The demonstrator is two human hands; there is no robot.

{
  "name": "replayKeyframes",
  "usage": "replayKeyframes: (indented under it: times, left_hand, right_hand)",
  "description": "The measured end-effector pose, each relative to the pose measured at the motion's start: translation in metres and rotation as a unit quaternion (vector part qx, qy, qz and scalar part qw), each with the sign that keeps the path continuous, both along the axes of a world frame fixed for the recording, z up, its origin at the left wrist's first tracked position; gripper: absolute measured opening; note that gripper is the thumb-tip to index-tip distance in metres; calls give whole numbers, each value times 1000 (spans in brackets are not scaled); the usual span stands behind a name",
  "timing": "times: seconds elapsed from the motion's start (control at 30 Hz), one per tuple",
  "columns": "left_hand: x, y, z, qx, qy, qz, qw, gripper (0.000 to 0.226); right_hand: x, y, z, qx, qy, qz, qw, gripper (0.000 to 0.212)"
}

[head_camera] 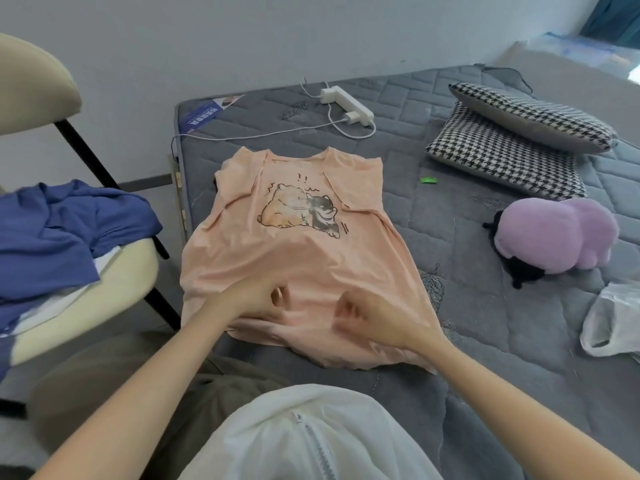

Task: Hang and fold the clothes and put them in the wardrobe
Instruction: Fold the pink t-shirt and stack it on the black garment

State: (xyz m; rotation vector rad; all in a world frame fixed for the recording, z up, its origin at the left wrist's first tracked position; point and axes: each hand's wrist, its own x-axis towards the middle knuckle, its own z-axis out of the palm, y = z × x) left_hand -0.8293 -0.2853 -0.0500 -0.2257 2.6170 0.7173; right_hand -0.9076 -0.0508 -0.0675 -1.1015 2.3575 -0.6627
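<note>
Far left, cream chair [41, 84] draped with blue garment [62, 230]. Flat on the grey quilted mattress [467, 271], peach T-shirt [294, 244], print up; left hand [256, 299] and right hand [360, 317], blurred, fingers curled, grasping its lower hem. Behind, white power strip [346, 103]. Rightward, two houndstooth pillows [512, 140], purple plush [561, 237], plastic bag [613, 320]. Pale wall [173, 36] beyond.

Grey mattress [450, 237] bears peach T-shirt [294, 258], power strip [346, 105], stacked pillows [502, 157], purple plush [557, 233].

Peach T-shirt [294, 258] on grey mattress [460, 237]
</note>
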Motion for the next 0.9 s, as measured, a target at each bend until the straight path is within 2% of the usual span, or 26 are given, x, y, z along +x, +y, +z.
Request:
replayKeyframes:
  times: [0.03,0.1,0.17,0.23,0.27,0.33,0.37,0.43,0.47,0.5,0.57,0.6,0.67,0.73,0.9]
  left_hand:
    - [1,0,-1,2,-14,-6,1000,30]
    - [4,-3,-5,12,-38,-11,999,39]
    - [10,-8,-10,11,-62,-15,998,46]
    - [15,-13,-15,-1,-55,-8,998,54]
    - [17,-14,-15,-5,-23,9,1000,56]
    - [17,-9,-10,-15,103,86,991,53]
    - [15,-4,-7,-12,177,127,976,45]
    - [10,0,-5,17,250,166,954,30]
    - [9,1,-5,34,234,148,960,30]
    - [11,0,-7,47,185,112,975,35]
    - [16,-1,-17,34,53,30,998,52]
    - [19,-1,-24,11,17,3,1000,62]
    - [23,-1,-40,-39,39,4,998,67]
    - [24,0,-50,-82,94,38,991,58]
    - [20,-5,-52,-211,119,64,968,42]
  right_hand:
    - [9,-6,-2,27,-6,40,999,30]
    - [23,-16,-14,87,49,113,989,45]
    - [25,-22,-21,102,98,147,979,32]
    - [13,-27,-17,65,56,113,990,21]
    - [3,-29,-14,39,21,84,995,20]
    - [-19,-31,-7,-22,-14,0,1000,19]
    - [-28,-31,-5,-31,3,-48,998,18]
    - [-39,-30,-7,-1,148,-110,983,16]
    - [-40,-31,-10,3,216,-118,969,14]
    - [-39,-32,-14,-16,243,-110,964,12]
    - [-29,-34,-18,-52,186,-67,979,5]
    - [-23,-34,-21,-53,160,-44,985,8]
    - [-11,-30,-29,-22,202,0,979,24]
    - [-4,-24,-38,5,273,19,962,39]
    - [-12,-24,-52,44,289,-47,955,46]
